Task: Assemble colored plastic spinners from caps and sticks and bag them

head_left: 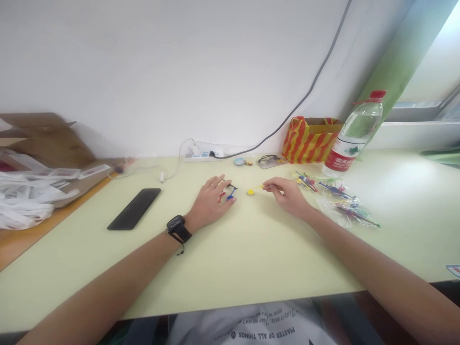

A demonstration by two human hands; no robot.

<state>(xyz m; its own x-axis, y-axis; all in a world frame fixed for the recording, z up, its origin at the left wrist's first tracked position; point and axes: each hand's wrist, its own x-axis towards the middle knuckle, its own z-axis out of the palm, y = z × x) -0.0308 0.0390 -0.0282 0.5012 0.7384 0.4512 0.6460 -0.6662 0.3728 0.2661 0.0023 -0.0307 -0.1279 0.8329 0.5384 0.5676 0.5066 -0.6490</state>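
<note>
My left hand (212,199), a ring on one finger and a black watch (176,226) at the wrist, rests palm down with its fingers spread. Between its thumb and fingers lie a small blue plastic piece (231,195) and a small red plastic piece (221,196). A dark thin piece (233,186) shows by the fingertips, partly hidden. My right hand (285,194) pinches the thin end of a yellow plastic stick (258,187). At the stick's far end is a round yellow piece (250,192), low over the table; I cannot tell whether they are joined.
Clear packets (345,203) of coloured plastic pieces lie right of my right hand. Behind them stand a water bottle (354,136) and a striped bag (311,141). A black phone-like slab (134,209) lies left. A power strip (201,153) and cable run along the wall; a cardboard box (46,134) is far left.
</note>
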